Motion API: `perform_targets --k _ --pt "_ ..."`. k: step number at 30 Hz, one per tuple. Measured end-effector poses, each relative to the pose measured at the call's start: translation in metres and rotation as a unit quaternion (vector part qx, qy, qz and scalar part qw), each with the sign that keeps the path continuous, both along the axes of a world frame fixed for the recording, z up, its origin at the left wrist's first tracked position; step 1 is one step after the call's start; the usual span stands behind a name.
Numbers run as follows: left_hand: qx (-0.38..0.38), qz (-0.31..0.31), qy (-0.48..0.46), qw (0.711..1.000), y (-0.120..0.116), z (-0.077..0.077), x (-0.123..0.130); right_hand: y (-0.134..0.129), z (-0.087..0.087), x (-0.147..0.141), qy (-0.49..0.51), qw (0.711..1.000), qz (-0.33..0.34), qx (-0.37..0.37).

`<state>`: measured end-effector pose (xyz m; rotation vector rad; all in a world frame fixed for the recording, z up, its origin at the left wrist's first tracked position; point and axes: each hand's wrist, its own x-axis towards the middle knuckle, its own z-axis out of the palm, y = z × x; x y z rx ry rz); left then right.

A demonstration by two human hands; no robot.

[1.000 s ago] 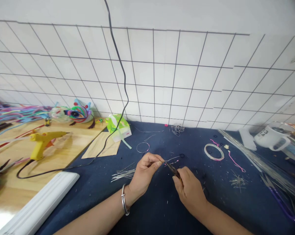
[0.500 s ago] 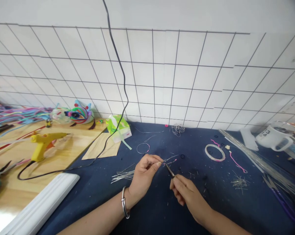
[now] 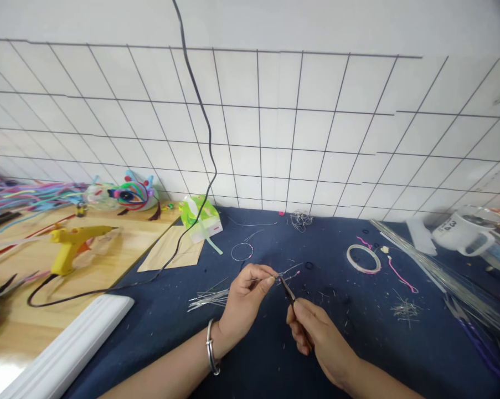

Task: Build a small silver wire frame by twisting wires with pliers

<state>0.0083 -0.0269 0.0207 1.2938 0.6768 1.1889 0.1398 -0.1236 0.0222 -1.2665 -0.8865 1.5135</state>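
Observation:
My left hand [image 3: 250, 296] pinches a thin silvery wire [image 3: 293, 269] between thumb and fingertips. Its strands stick out to the right, with a small pink bead near one end. My right hand [image 3: 316, 330] is closed around slim dark tweezers [image 3: 288, 288], whose tips meet the wire just beside my left fingertips. Exactly how the tips grip the wire is too small to make out. Behind my left hand lies a bundle of cut wires [image 3: 208, 299]. A thin wire ring [image 3: 242, 252] with pink parts rests farther back on the dark blue mat [image 3: 250, 360].
Right of my hands are a coil of clear cord [image 3: 364, 259], wire scraps [image 3: 406, 309], purple-handled scissors [image 3: 478, 338], long wires [image 3: 432, 271] and a white mug [image 3: 465, 233]. To the left are a yellow glue gun [image 3: 73, 244], pliers [image 3: 0, 299] and a white bar [image 3: 75, 343].
My right hand has shifted very slightly, and the tweezers' rear end now shows below it. My left hand still pinches the wire in almost the same place.

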Motion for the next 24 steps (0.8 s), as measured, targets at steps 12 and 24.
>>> perform_targets --k 12,24 --pt "0.0 -0.007 0.011 1.0 0.0001 -0.0007 -0.0001 -0.0005 -0.0022 0.0007 0.018 1.0 -0.008 0.003" --pt "0.028 -0.002 0.034 0.999 -0.0012 -0.0018 -0.0011 -0.0005 -0.0011 -0.0004 0.005 1.0 -0.004 -0.01"
